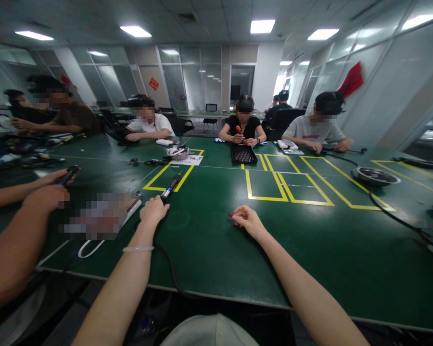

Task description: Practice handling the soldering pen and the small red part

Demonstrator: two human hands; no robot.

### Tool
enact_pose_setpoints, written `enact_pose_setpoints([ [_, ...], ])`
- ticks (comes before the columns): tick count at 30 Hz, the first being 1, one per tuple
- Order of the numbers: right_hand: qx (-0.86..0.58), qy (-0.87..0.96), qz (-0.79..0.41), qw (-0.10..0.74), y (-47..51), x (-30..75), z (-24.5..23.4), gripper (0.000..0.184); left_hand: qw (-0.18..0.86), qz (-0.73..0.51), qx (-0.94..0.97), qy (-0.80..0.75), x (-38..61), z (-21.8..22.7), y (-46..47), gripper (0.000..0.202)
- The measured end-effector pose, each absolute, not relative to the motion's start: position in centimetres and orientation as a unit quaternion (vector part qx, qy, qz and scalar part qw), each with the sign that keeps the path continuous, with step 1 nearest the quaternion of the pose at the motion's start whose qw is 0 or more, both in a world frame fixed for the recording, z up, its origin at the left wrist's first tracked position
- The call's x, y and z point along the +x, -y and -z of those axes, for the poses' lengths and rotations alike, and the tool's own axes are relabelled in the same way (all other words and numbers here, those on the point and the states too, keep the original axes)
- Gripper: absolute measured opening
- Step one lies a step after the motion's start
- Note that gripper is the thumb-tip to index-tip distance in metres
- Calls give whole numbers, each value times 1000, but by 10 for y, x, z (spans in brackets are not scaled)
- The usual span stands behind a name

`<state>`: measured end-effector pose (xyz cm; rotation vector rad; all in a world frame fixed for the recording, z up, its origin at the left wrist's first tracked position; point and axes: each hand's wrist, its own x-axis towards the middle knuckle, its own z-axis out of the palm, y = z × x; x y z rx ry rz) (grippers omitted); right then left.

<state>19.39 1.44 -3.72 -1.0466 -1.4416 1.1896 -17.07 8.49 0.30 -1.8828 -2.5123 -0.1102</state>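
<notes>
My left hand (153, 210) is closed round the handle of a black electric screwdriver (171, 186), whose tip points away from me over the green table (209, 250). A cable runs from it back toward the table's near edge. My right hand (246, 218) rests on the table a little to the right, its fingers pinched on a small red item (231, 215) too small to name. A thin bracelet sits on my left wrist.
A co-worker's two arms reach in from the left, one hand holding a black tool (68, 175). Several people sit across the table. A black tray (243, 154), a metal bowl (376, 176) and yellow tape boxes (288, 185) lie farther out.
</notes>
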Motion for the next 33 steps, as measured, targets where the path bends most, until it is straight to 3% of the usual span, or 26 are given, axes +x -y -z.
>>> enact_pose_setpoints([
  [33,-440,648,-417,462,-15,191,42,27,61,36,-718,692,-87,-9,-50,46],
])
